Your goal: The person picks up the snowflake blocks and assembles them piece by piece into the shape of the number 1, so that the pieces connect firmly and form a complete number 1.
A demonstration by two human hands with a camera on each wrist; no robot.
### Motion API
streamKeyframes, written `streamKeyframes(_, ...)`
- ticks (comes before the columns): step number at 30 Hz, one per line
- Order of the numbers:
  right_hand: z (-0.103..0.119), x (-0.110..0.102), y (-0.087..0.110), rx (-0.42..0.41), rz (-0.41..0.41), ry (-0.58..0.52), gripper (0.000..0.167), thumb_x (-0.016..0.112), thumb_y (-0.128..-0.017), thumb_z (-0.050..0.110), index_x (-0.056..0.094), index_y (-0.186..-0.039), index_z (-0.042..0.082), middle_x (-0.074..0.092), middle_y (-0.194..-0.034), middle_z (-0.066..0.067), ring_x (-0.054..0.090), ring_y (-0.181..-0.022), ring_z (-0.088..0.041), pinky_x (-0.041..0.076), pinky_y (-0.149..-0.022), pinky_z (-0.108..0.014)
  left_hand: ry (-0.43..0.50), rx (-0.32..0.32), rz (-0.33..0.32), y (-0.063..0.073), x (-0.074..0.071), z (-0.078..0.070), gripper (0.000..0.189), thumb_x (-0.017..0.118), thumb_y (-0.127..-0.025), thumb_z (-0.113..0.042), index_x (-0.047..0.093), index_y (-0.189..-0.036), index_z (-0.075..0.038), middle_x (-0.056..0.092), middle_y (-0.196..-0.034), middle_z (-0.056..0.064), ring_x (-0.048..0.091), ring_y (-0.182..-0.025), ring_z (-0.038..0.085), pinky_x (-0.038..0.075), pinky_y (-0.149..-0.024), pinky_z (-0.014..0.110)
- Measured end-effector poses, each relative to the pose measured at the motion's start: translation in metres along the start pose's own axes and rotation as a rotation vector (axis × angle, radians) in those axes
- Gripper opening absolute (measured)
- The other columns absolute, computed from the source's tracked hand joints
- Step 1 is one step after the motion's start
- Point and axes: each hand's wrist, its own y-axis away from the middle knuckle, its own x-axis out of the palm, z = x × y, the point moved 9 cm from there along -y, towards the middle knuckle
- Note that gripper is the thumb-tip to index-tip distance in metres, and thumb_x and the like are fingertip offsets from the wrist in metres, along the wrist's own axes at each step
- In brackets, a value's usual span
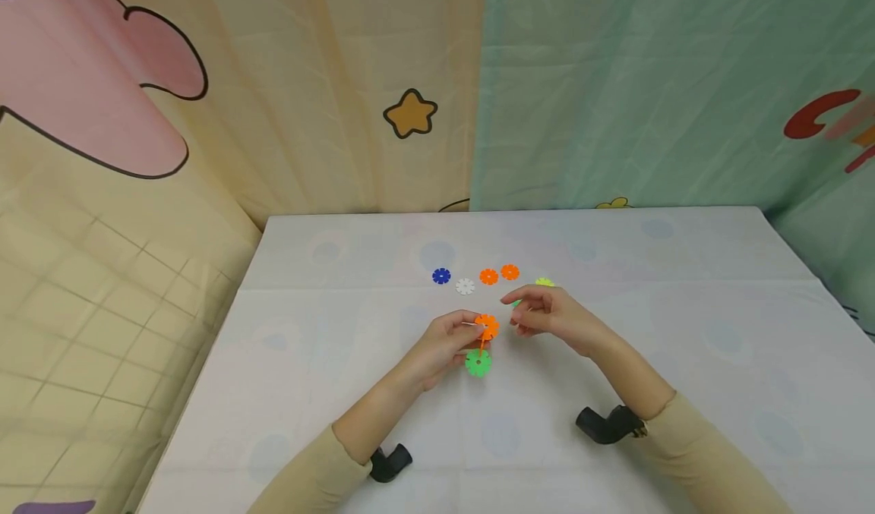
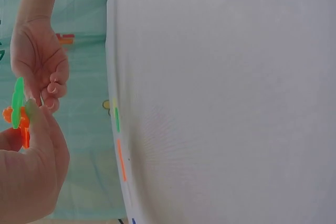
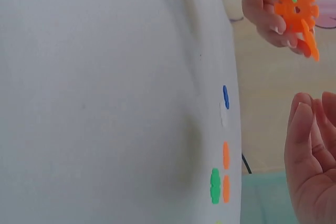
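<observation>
My left hand (image 1: pixel 434 348) pinches a small joined cluster of notched plastic discs. In it an orange disc (image 1: pixel 488 324) sits above a green disc (image 1: pixel 478 363), and a second orange disc (image 3: pixel 311 43) slots in at an angle. To the right of the cluster, apart from it, hovers my right hand (image 1: pixel 562 321), its fingers loosely bent with nothing visible between them. Behind the right hand a loose green disc (image 3: pixel 215 186) is mostly hidden in the head view, and a yellow-green disc (image 1: pixel 544 281) shows just past the knuckles.
Farther back on the white-covered table (image 1: pixel 307 392) lie loose flat discs: a blue one (image 1: pixel 441 275), a white one (image 1: pixel 465 287) and two orange discs (image 1: pixel 488 276). Printed curtains (image 1: pixel 342 119) hang behind the table. Black curved pieces (image 1: pixel 604 426) sit at both wrists.
</observation>
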Motion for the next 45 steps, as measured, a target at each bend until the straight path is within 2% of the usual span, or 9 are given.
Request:
streamKeyframes(6,-0.011,-0.024,0.001,0.033,-0.074,0.011,0.038,0.057,-0.092,0.009,0.049,-0.124,-0.009,0.057,-0.097,-0.028,0.061,-0.084,-0.032,0.053,-0.077,-0.034,-0.025,-0.011,-0.003,-0.001,-0.001,0.001,0.030,0.051,-0.096,-0.014,0.052,-0.120,0.004,0.062,-0.109,0.021,0.062,-0.095,0.023,0.048,-0.068,0.021)
streamKeyframes(11,-0.021,-0.043,0.001,0.069,-0.136,0.014,0.040,0.059,-0.091,0.010,0.048,-0.124,-0.009,0.057,-0.096,-0.024,0.060,-0.084,-0.032,0.053,-0.076,-0.031,-0.023,-0.015,-0.004,0.000,-0.001,0.001,0.030,0.051,-0.096,-0.014,0.052,-0.121,0.003,0.063,-0.108,0.019,0.063,-0.093,0.020,0.048,-0.066,0.020)
streamKeyframes(18,-0.035,-0.068,-0.005,0.113,-0.220,0.035,0.040,0.059,-0.090,0.006,0.047,-0.125,-0.011,0.058,-0.091,-0.011,0.060,-0.078,-0.017,0.053,-0.073,-0.025,-0.002,-0.014,-0.001,0.001,-0.001,0.002,0.028,0.051,-0.096,-0.012,0.052,-0.119,0.003,0.063,-0.109,0.021,0.064,-0.092,0.019,0.046,-0.064,0.019)
streamKeyframes(23,-0.045,-0.085,-0.011,0.155,-0.293,0.072,0.041,0.060,-0.089,0.003,0.047,-0.125,-0.010,0.057,-0.090,-0.008,0.058,-0.076,-0.011,0.052,-0.073,-0.022,0.005,-0.005,0.009,0.001,-0.001,0.001,0.028,0.050,-0.096,-0.012,0.052,-0.119,0.003,0.062,-0.109,0.021,0.063,-0.093,0.021,0.047,-0.065,0.019)
streamKeyframes(29,-0.055,-0.100,-0.021,0.217,-0.350,0.189,0.041,0.064,-0.086,0.005,0.051,-0.124,-0.007,0.055,-0.095,-0.011,0.055,-0.075,-0.013,0.049,-0.068,-0.021,-0.011,-0.010,0.014,0.001,0.000,0.001,0.028,0.050,-0.097,-0.012,0.051,-0.121,0.002,0.061,-0.110,0.024,0.063,-0.092,0.020,0.046,-0.063,0.018)
streamKeyframes(33,-0.059,-0.106,-0.025,0.236,-0.376,0.235,0.042,0.068,-0.083,0.006,0.054,-0.121,-0.006,0.055,-0.091,-0.009,0.054,-0.074,-0.014,0.048,-0.065,-0.021,-0.014,-0.011,0.009,0.002,0.000,0.001,0.028,0.049,-0.097,-0.012,0.051,-0.121,0.002,0.061,-0.111,0.023,0.063,-0.092,0.020,0.046,-0.063,0.018)
streamKeyframes(40,-0.056,-0.107,-0.034,0.239,-0.388,0.379,0.040,0.077,-0.077,0.014,0.061,-0.109,-0.003,0.051,-0.080,-0.007,0.047,-0.070,-0.019,0.042,-0.059,-0.023,-0.014,-0.013,-0.007,0.001,-0.001,-0.001,0.028,0.050,-0.096,-0.011,0.051,-0.121,0.003,0.062,-0.109,0.023,0.063,-0.085,0.013,0.044,-0.062,0.018)
streamKeyframes(45,-0.056,-0.106,-0.039,0.260,-0.381,0.472,0.034,0.078,-0.075,0.015,0.062,-0.100,-0.001,0.047,-0.077,-0.008,0.044,-0.069,-0.021,0.038,-0.057,-0.026,-0.009,-0.012,-0.005,0.001,0.000,-0.001,0.027,0.049,-0.097,-0.009,0.051,-0.120,0.003,0.062,-0.108,0.023,0.063,-0.083,0.012,0.043,-0.060,0.018)
